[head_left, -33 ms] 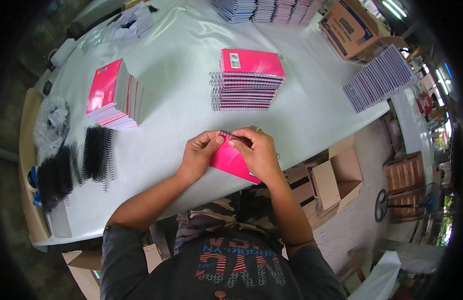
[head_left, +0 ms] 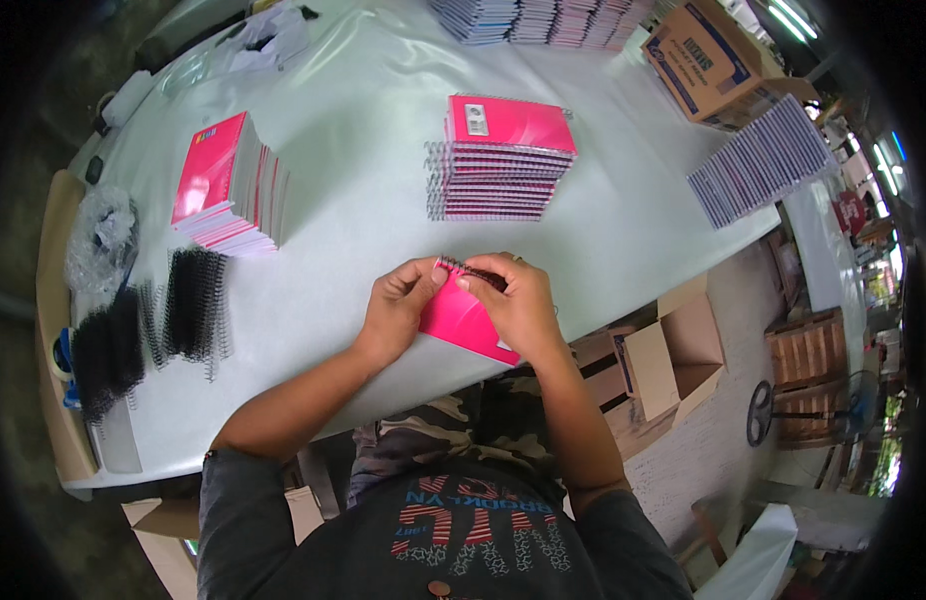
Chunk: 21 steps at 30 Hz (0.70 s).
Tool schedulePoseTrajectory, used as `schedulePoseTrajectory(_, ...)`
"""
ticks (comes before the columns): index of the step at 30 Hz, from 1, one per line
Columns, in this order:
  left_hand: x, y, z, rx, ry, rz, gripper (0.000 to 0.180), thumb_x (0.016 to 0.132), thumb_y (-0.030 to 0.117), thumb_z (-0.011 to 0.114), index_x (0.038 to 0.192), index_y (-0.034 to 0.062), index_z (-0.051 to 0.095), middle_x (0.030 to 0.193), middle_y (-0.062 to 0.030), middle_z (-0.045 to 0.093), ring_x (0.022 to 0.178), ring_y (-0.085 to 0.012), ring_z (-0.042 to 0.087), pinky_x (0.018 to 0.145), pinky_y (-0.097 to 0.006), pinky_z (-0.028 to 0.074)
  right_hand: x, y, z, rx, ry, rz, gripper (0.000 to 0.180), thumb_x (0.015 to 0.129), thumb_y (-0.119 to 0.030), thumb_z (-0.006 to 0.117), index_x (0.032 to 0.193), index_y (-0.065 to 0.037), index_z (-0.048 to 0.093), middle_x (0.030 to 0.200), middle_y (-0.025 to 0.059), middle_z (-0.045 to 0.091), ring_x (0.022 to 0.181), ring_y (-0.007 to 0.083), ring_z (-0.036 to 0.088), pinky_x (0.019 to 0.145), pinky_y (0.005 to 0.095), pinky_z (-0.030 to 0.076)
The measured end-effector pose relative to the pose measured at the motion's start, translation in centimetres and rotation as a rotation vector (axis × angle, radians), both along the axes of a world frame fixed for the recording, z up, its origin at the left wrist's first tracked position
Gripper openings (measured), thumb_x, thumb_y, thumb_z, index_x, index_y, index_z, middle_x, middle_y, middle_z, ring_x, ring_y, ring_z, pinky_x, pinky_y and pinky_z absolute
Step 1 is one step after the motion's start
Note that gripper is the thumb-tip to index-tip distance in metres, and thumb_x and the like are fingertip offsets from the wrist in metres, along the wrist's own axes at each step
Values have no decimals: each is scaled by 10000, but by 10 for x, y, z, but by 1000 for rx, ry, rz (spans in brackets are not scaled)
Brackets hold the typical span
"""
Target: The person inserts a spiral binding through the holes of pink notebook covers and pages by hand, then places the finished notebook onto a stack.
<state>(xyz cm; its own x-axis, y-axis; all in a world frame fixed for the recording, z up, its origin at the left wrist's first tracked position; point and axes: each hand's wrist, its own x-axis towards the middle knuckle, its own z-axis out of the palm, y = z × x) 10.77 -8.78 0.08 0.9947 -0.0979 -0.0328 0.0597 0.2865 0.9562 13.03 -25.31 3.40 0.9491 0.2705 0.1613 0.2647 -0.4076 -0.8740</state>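
Observation:
A pink notebook is held between my two hands near the front edge of the table, tilted. Along its top edge runs a dark spiral coil. My left hand pinches the left corner, with the thumb on the cover. The right hand grips the coiled edge, its thumb next to the other thumb and the fingers behind, partly hidden. Beyond them stands a stack of spiral-bound pink notebooks. To the left is a stack of pink-covered pads with no coils visible.
Loose black coils lie in bundles at the left, beside a crumpled clear plastic bag. More bound notebooks stand at the right, near a cardboard box. Several notebook stacks line the far edge. An open carton sits below the table.
The view has shifted very slightly. Both hands keep nearly the same hold on the pink notebook and its coil.

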Motion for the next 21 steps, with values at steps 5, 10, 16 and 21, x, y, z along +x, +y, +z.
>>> schedulePoseTrajectory(5, 8, 16, -2, -186, 150, 51, 261, 946, 224, 538, 1056, 2, 618, 945, -25, 640, 837, -63, 557, 783, -220, 456, 11, 25, -13, -43, -97, -9, 162, 832, -147, 643, 939, -25, 659, 792, 144, 653, 645, 280, 618, 600, 343, 472)
schedulePoseTrajectory(10, 17, 20, -11, -169, 189, 42, 244, 954, 212, 513, 1119, 46, 583, 1007, -30, 621, 903, -87, 571, 813, -242, 469, 14, 34, -49, 57, -324, -138, 140, 833, -132, 640, 938, -41, 658, 773, 123, 646, 610, 254, 609, 560, 333, 467)
schedulePoseTrajectory(16, 17, 24, -9, -150, 161, 11, 243, 962, 205, 495, 1131, 46, 569, 1009, -28, 611, 920, -92, 564, 823, -247, 468, 13, 37, -45, 89, -273, -123, 146, 828, -128, 645, 943, -38, 655, 759, 113, 640, 599, 242, 602, 549, 323, 461)
schedulePoseTrajectory(21, 19, 21, -4, -171, 196, 7, 270, 956, 220, 516, 1126, 16, 567, 997, -20, 598, 898, -70, 538, 813, -221, 442, 15, 33, -47, 47, -318, -131, 151, 829, -128, 644, 950, -38, 651, 755, 109, 638, 594, 238, 597, 547, 321, 459)
